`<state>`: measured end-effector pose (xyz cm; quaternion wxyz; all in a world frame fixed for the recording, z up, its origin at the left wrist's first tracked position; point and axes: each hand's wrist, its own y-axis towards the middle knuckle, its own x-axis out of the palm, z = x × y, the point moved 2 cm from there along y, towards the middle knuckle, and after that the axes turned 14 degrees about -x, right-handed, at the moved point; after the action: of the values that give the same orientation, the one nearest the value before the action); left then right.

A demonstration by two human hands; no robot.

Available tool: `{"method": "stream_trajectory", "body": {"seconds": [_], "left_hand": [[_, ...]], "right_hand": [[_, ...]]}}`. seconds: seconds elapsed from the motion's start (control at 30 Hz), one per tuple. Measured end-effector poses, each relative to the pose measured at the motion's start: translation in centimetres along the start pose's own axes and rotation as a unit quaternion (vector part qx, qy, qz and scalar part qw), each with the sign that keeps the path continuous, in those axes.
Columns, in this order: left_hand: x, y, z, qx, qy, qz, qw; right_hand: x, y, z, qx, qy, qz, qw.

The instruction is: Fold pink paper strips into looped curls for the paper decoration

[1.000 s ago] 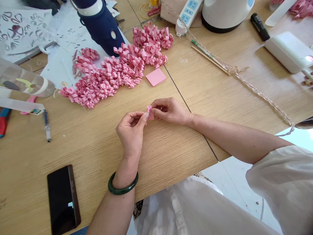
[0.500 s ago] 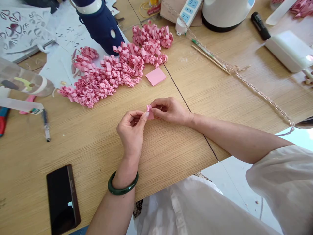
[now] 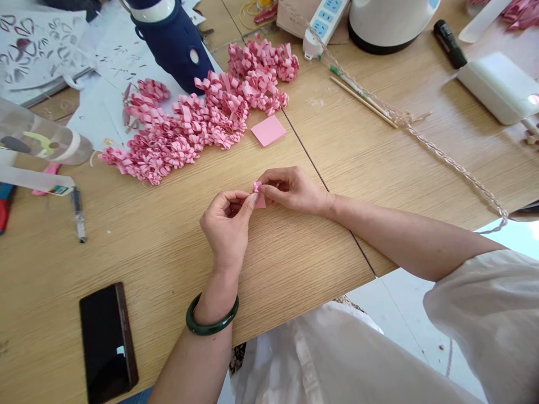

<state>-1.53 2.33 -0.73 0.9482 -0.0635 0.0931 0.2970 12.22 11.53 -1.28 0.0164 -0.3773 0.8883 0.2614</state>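
Between my fingertips is a small pink piece (image 3: 260, 200), with a little folded or curled part at its top. My left hand (image 3: 227, 224) pinches it from the left with thumb and finger; a dark green bangle circles that wrist. From the right, my right hand (image 3: 295, 189) pinches the same piece, its fingers bent. Just beyond my hands lies a flat pink paper rectangle (image 3: 268, 131) on the wooden table (image 3: 168, 247). A long pile of looped pink strips (image 3: 181, 132) stretches behind, to the left. Fine detail between the fingertips is too small to tell.
A dark blue bottle (image 3: 172, 45) stands behind the pile. A phone (image 3: 107, 339) lies at the near left, a pen (image 3: 78, 216) beyond it. Twisted cord (image 3: 455, 163), sticks, a power strip (image 3: 324, 25) and a white device (image 3: 499, 87) are at the right.
The pink piece between my fingers shows slightly more of its lower part, and my left fingertips have shifted very slightly. Other things look unchanged.
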Motion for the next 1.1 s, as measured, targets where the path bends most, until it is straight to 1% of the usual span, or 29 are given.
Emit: {"method": "stream_trajectory", "body": {"seconds": [0.27,0.47,0.73,0.93,1.1], "left_hand": [[-0.04,0.06,-0.05,-0.004,-0.004,-0.004,1.000],[-0.06,0.36,-0.38,-0.032,-0.002,-0.037,0.999],[-0.09,0.38,-0.18,-0.031,0.004,-0.038,0.999],[0.00,0.40,-0.06,-0.042,-0.048,-0.056,0.996],[-0.08,0.30,-0.01,-0.041,-0.024,-0.037,0.998]], "right_hand": [[-0.09,0.07,0.00,0.003,0.012,-0.014,1.000],[-0.08,0.03,0.13,-0.005,0.022,-0.014,1.000],[-0.08,0.04,-0.06,0.004,0.018,-0.011,1.000],[-0.23,0.06,-0.59,0.016,0.066,-0.012,0.998],[-0.34,0.08,-0.74,0.023,0.065,-0.018,0.997]]}}
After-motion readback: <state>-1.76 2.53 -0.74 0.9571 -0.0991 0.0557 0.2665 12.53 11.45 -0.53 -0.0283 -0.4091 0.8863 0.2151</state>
